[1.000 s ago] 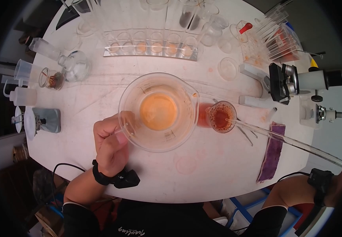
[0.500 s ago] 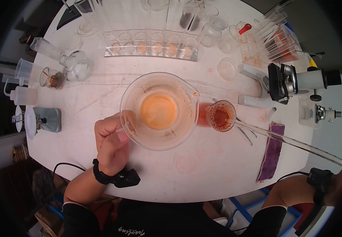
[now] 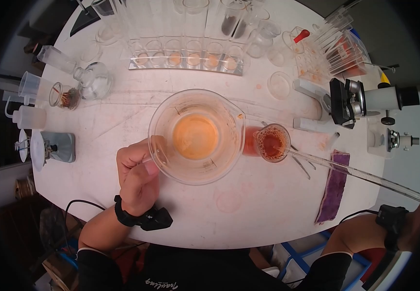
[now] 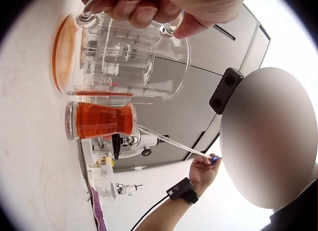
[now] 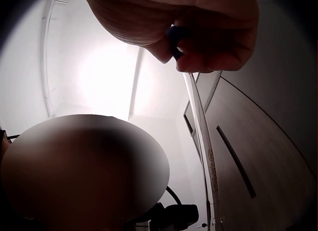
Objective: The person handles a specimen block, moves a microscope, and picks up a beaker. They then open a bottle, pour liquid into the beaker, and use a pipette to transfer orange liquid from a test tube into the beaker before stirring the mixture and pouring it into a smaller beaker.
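My left hand (image 3: 137, 177) grips the handle of a clear glass measuring jug (image 3: 205, 172), which has a shallow layer of orange liquid at its bottom. Just right of the jug stands a small waisted glass beaker (image 4: 102, 119), mostly full of red-orange liquid with bubbles at its top. A long graduated glass pipette (image 3: 360, 174) slants from the beaker's mouth up to the right, its lower end inside the beaker. My right hand (image 4: 202, 172) pinches the pipette's blue top (image 4: 214, 160), held high; in the head view that hand is dim at the edge.
A rack of test tubes (image 3: 186, 68) stands at the back. Two microscopes (image 3: 350, 102) and a purple cloth strip (image 3: 333, 189) are on the right, with tweezers (image 3: 302, 165) beside the beaker. At left are a balance (image 3: 57, 147), a round flask (image 3: 95, 81) and a jar (image 3: 64, 97).
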Available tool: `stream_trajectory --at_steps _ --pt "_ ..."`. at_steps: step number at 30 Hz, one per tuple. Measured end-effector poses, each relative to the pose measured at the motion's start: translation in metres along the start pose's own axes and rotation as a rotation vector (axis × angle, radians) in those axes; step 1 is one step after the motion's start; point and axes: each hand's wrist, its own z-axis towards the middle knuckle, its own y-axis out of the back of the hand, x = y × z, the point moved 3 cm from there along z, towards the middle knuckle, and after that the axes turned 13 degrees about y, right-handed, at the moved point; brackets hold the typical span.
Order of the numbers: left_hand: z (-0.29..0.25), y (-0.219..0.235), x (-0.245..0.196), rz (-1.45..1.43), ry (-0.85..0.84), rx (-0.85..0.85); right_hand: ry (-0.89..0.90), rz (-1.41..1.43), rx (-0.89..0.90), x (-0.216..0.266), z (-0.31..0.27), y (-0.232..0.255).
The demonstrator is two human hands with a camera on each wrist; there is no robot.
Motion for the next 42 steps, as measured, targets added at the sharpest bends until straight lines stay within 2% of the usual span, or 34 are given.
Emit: stream_trajectory --at_steps 6,9,12,42 --pt "0.0005 -0.0002 -0.0003 0.0 -0.008 0.014 0.027 0.032 -0.076 -0.0064 -0.0016 -0.01" --pt "0.0 0.0006 0.0001 -0.003 0.0 0.01 -0.006 0.017 -0.002 -0.0049 0.0006 -0.0049" --pt "0.0004 0.0004 0.0002 0.005 -0.005 0.007 0.023 0.059 -0.096 -0.0098 -0.0029 -0.0115" --pt "0.0001 -0.0018 -0.0011 0.002 -0.004 -0.011 0.036 0.021 -0.099 -0.0101 -0.0033 -0.0106"
